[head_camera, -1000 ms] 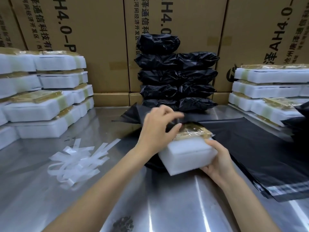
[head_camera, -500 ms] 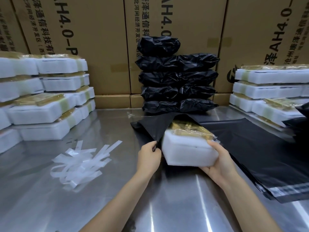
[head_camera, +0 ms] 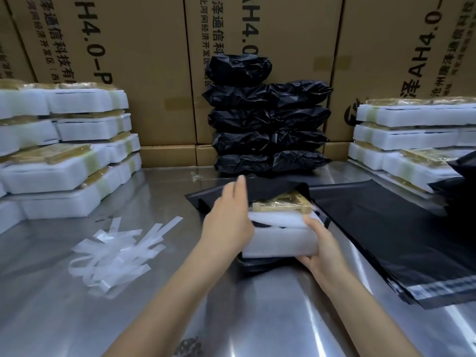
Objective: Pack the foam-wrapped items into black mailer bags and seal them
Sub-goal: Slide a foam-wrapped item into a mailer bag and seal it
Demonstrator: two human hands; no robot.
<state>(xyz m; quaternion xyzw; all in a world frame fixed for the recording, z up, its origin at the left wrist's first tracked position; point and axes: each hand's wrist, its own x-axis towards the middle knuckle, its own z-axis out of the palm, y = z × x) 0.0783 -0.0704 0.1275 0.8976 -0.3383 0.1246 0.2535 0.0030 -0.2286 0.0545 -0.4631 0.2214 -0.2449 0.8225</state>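
Head view: the right hand [head_camera: 320, 249] grips the near right corner of the foam-wrapped item [head_camera: 280, 238], thumb on top, fingers curled underneath. The left hand [head_camera: 228, 220] lies flat against the item's left side, fingers straight and reaching up to the raised flap of the black mailer bag [head_camera: 260, 186]. The item's far end sits inside the bag's mouth, near end sticking out, around the middle of the steel table [head_camera: 154, 305]. Packed bags [head_camera: 268, 119] stand five layers high at the table's back edge (nine bundles by my count, blur permitting). Foam-wrapped stacks [head_camera: 64, 150] crowd the left edge, more [head_camera: 412, 140] along the right. Flat empty mailers [head_camera: 386, 240] lie just right of the hands; white peel strips [head_camera: 116, 253] are heaped to their left. Cardboard cartons [head_camera: 144, 60] wall off the back.
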